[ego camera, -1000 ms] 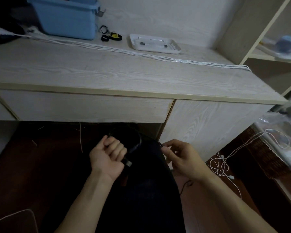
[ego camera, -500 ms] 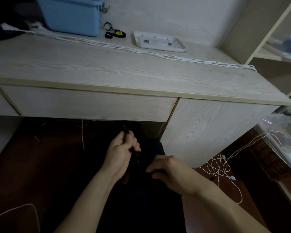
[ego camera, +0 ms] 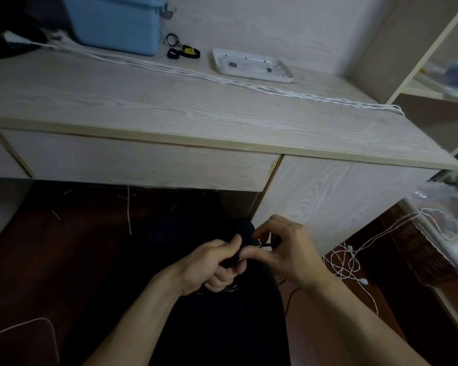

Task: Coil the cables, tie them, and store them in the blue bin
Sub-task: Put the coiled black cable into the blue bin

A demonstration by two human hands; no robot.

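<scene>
- Head view: black cable, thin, mostly lost against dark clothing; short stretch shows between both hands, below the table edge.
- Left hand grip curled round cable bundle.
- Right hand grip pinches cable.
- Blue bin on table, far left; white cable stretched across the tabletop.

Both bare forearms reach forward from the lower edge of the view and converge in front of the person's lap. The left hand is turned back-up, its fingers curled under and gripping a thin black cable. The right hand sits just beside it, touching it at the fingertips, with thumb and forefinger pinching the same cable and the other fingers arched above. The 2 wrists are bent slightly inward toward each other.
</scene>
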